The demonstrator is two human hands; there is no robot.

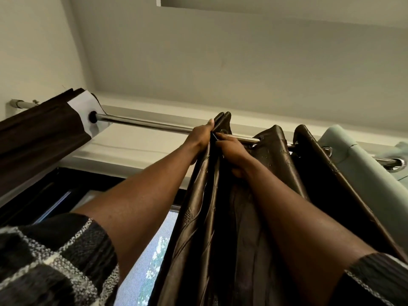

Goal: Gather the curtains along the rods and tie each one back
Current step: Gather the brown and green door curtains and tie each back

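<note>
Both hands up at the rod (143,123). Left hand (199,135) grips the leading fold of the brown curtain (271,155) by its top eyelet. Right hand (231,152) pinches the same bunch just under the rod; it may also touch the rod, hard to tell. Curtain sits mid-rod, part-gathered, between the pale green curtain (353,160) and the dark curtain (44,133) bunched far left. Risks: eyelets cock and bind if pulled at an angle; a downward tug loads the rod; slick fabric slips the pinch and the folds spread out.

Polished chrome metal rod (152,124), glossy embossed brown satin curtain (271,155) on it, matt pale green cloth curtain (353,164) beside, coarse knit sleeve (55,257)
</note>
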